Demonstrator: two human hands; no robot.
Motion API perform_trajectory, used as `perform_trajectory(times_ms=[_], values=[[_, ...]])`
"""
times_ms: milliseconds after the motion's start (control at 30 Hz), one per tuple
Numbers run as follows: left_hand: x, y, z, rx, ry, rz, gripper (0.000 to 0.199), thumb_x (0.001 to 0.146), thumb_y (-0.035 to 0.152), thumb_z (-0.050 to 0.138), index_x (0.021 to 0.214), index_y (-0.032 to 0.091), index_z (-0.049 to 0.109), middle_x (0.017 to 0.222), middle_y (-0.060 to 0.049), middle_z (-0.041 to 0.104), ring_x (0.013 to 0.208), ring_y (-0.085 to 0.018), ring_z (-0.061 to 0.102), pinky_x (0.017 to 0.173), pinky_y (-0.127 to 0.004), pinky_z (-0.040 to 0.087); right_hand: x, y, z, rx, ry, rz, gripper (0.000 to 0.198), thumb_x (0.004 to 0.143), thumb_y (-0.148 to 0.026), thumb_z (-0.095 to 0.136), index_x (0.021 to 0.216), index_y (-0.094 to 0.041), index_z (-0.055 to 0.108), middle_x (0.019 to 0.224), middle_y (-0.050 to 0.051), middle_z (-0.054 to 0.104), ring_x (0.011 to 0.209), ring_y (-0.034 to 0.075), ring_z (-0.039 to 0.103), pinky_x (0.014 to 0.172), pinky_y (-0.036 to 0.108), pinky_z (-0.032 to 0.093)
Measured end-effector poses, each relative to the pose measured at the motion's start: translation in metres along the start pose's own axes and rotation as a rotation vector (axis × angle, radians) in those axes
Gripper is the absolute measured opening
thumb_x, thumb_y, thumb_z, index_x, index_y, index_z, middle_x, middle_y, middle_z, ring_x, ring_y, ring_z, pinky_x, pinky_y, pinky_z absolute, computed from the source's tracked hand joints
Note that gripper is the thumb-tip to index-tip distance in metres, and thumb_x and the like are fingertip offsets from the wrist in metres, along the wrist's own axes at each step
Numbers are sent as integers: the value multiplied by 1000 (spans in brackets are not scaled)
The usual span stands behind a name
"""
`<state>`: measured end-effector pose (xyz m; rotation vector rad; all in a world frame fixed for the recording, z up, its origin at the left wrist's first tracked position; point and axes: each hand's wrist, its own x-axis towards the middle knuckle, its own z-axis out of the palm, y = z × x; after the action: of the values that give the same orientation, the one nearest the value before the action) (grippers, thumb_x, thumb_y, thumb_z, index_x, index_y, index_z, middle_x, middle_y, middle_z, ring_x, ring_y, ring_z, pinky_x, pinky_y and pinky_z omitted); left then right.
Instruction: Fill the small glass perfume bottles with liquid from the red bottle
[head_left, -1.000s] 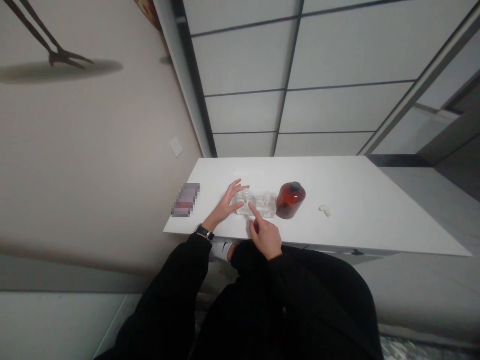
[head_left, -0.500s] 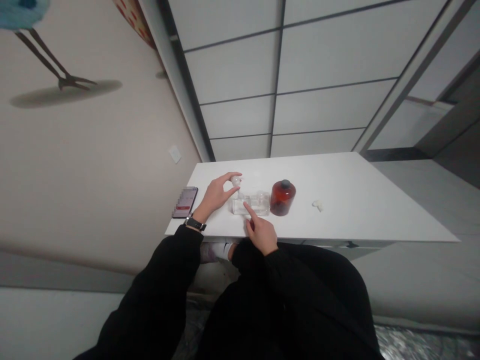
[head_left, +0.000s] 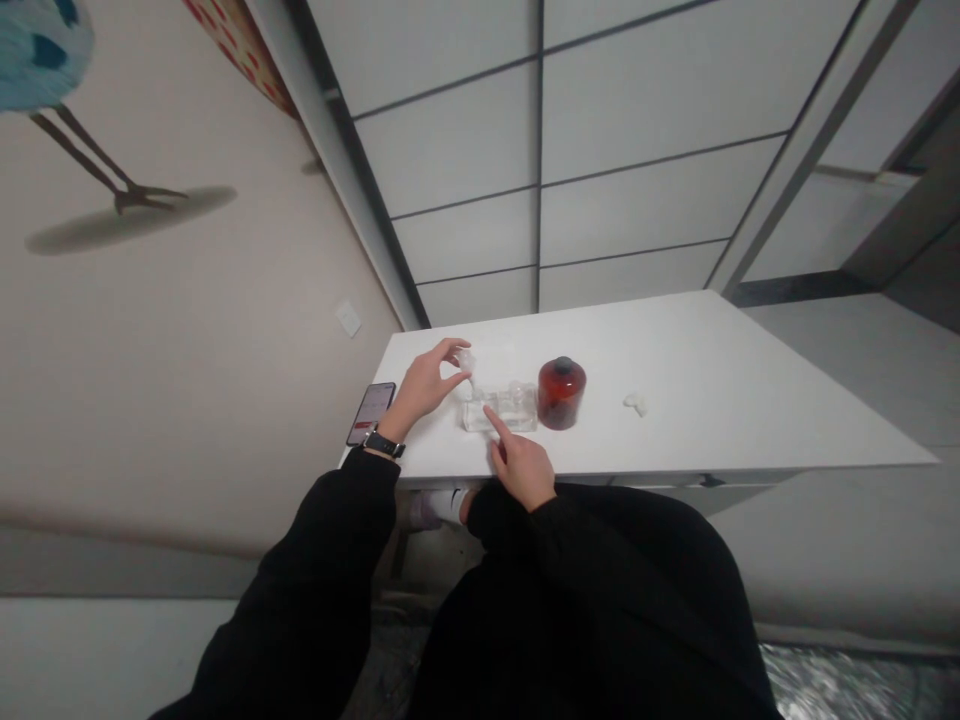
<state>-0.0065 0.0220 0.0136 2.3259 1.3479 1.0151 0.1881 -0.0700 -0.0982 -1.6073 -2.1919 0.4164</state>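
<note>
My left hand [head_left: 427,382] pinches a small, clear, rounded piece [head_left: 467,360], which looks like a glass lid, between thumb and fingers. It is held just above the left end of a clear, box-shaped glass container [head_left: 517,412] with more than one compartment. Whether the two touch is hard to make out. From the near side, my right hand [head_left: 523,468] reaches over with its index finger stretched out, the tip at the container's front; its other fingers are curled. A brown-red bottle [head_left: 562,396] with a dark top stands right beside the container.
A phone [head_left: 371,413] lies at the left edge of the white table [head_left: 720,400], by my watch. On the right is a small crumpled white piece [head_left: 634,403]. Behind the table stand white panelled doors [head_left: 472,240], and a wall [head_left: 262,400] borders the left.
The view has shifted slightly. My left hand has moved a little left with the clear lid, which now appears tilted. My right hand has stayed at the container.
</note>
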Motion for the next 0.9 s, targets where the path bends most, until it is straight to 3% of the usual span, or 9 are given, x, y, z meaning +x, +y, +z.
perform_trajectory(times_ms=[200,400,567,733,833,900], values=[[42,-70,-3,-109,61,-192,46,85,37,78,126,21,67,113,-9,75,103,-23,72,97,-38,56,3,1,2,15,0,-20,65,106,-27,46,169,-31,29,95,6,81,84,23,76,74,30,50],[87,-143,41,-12,-19,-275,39,82,34,77,117,17,76,95,-9,77,93,-26,73,92,-41,55,9,1,1,47,-29,-43,65,105,-24,47,168,-29,32,93,6,81,86,22,76,71,28,49],[98,-172,68,77,-123,-260,33,83,33,78,112,18,81,91,-8,78,86,-25,70,92,-40,53,13,4,6,71,-32,-85,66,103,-22,48,167,-29,35,89,4,79,81,21,74,66,28,45],[91,-160,62,151,-130,-206,43,88,34,76,127,17,74,115,-12,74,108,-27,66,109,-47,48,11,8,13,94,53,-128,67,101,-18,50,166,-24,38,83,2,76,76,21,70,65,29,44],[75,-120,47,128,-121,-149,46,98,38,66,140,19,66,135,-13,67,115,-25,65,113,-45,47,7,11,16,152,142,-170,65,100,-19,51,164,-22,42,79,1,74,73,20,69,64,28,43],[57,-85,37,28,-218,-40,43,103,42,61,141,24,64,139,-10,66,119,-23,66,113,-43,48,2,13,19,221,234,-183,56,101,-20,49,157,-19,51,77,1,73,68,17,67,65,27,43]])
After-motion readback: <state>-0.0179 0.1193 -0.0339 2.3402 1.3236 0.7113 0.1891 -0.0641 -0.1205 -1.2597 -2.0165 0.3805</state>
